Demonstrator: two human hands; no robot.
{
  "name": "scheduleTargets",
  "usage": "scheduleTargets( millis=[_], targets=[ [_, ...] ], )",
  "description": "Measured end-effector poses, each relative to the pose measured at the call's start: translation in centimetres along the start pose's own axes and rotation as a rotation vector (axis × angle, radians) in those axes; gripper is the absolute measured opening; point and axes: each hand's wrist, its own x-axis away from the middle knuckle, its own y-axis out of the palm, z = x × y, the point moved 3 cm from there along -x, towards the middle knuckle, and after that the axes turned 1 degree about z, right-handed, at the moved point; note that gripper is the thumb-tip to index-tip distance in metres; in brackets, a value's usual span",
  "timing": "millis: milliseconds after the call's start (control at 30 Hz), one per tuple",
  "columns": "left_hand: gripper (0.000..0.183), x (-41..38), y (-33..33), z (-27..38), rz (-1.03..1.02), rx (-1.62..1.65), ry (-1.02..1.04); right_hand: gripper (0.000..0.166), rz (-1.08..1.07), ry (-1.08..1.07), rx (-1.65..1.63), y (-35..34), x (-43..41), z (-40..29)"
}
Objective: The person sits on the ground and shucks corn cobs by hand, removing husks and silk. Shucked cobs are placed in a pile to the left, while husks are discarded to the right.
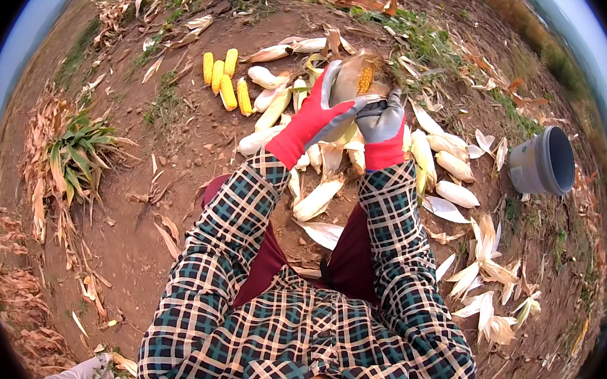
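Both my hands wear red and grey work gloves. My left hand (317, 110) is closed around an ear of corn (365, 79) whose dry husk is partly pulled apart, showing yellow kernels near the silk end. At the right side of that ear, my right hand (382, 123) grips a flap of its husk (378, 90). Under and around my hands lie many ears in pale husks (320, 199) on the soil. Several bare yellow cobs (227, 93) lie together to the left of the pile.
A grey plastic bucket (533, 162) stands tilted in view at the right. Loose stripped husks (485, 257) are scattered at the lower right. A bundle of dry and green corn leaves (74, 153) lies at the left. Dry stalks and weeds edge the brown soil.
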Motion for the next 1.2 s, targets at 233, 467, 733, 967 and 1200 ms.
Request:
scheduleTargets(
  millis=[233, 467, 733, 967, 1200],
  targets=[
    [0.060, -2.1, -3.1, -2.3, 0.208, 0.184, -0.080, 0.022, -0.593, -0.352, 0.790, 4.0, 3.6, 3.2],
    [0.045, -2.1, -3.0, -1.8, 0.166, 0.402, -0.137, 0.015, -0.207, 0.090, -0.086, 1.9, 2.8, 3.5],
    [0.028, -3.7, -9.4, -4.5, 0.415, 0.459, -0.325, 0.016, -0.345, 0.487, 0.435, 2.6, 8.3, 5.4],
    [0.052, -4.0, -15.5, -6.1, 0.625, 0.106, -0.133, 0.039, -0.571, 0.820, 1.268, -0.4, 9.6, 5.6],
    [0.089, -3.1, -10.2, -3.7, 0.569, -0.553, 0.056, 0.039, -0.087, 0.184, 1.131, -3.7, 6.4, 2.9]
  ],
)
